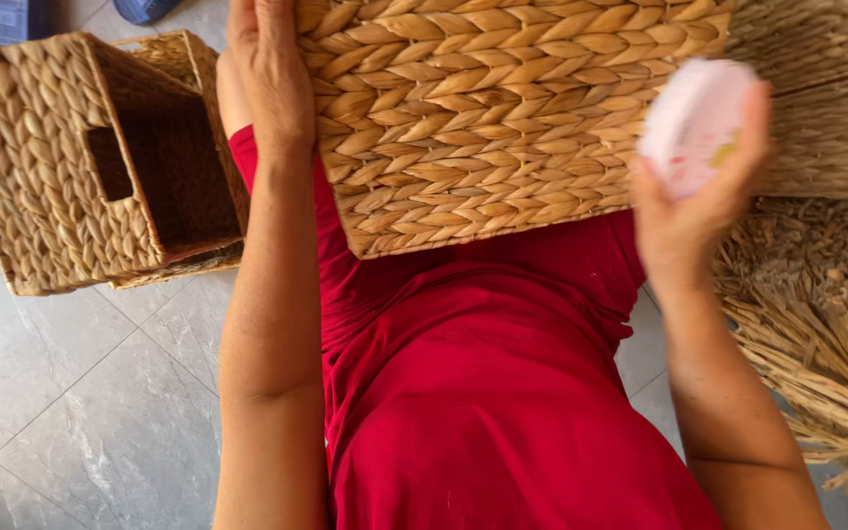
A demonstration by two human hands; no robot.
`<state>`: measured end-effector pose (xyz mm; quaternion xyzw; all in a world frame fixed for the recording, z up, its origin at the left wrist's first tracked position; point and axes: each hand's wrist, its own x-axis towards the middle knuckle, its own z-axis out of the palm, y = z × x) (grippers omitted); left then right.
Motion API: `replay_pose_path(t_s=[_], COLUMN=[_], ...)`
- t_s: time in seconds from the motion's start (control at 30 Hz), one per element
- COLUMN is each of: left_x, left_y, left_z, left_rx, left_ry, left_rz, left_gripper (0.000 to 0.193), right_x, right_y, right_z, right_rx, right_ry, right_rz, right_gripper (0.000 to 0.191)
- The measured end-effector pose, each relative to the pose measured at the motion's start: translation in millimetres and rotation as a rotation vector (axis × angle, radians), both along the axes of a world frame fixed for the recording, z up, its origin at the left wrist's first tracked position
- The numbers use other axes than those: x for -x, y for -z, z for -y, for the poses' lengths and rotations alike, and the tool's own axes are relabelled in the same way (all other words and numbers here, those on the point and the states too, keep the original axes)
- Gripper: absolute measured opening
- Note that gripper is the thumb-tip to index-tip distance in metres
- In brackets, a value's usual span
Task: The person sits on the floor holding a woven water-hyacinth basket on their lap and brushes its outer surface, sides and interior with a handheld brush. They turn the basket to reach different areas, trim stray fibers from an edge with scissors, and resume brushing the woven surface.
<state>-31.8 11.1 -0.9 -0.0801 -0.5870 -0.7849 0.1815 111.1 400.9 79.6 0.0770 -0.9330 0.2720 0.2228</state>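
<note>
A large woven straw basket (483, 108) rests on my lap, over my red garment (483, 393). My left hand (269, 74) lies flat against the basket's left side and grips its edge. My right hand (694, 196) is raised at the basket's right side and holds a small round pale pink container (696, 123), blurred by motion. The container's contents are hidden.
A finished woven basket with a handle hole (61, 157) lies on its side on the grey tiled floor (80, 393) at the left, another behind it. A pile of dried straw (817, 324) lies at the right. More woven pieces (817, 98) sit at the top right.
</note>
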Motion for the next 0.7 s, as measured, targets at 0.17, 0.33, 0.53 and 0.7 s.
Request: replay_pose_path(t_s=[0.17, 0.33, 0.53, 0.7], left_x=[-5.5, -3.6, -9.9, -10.7], left_y=[-18.2, -40.8, -42.2, -39.8], left_z=[-3.1, -10.9, -8.9, -8.6], left_rx=[0.088, 0.058, 0.039, 0.018], left_ry=[-0.057, -0.029, 0.009, 0.024], left_rz=[0.029, -0.014, -0.008, 0.006], left_gripper=[0.042, 0.034, 0.033, 0.034], right_x=[-11.3, -8.9, -4.2, -11.0], right_y=[-11.4, -22.6, -12.4, -1.6], right_z=[86.4, 152.0, 87.2, 1.3], right_rx=[-0.078, -0.103, -0.092, 0.003], right_ry=[-0.244, -0.559, -0.384, 0.036], right_rz=[0.023, -0.029, -0.005, -0.014], right_gripper=[0.093, 0.095, 0.091, 0.091])
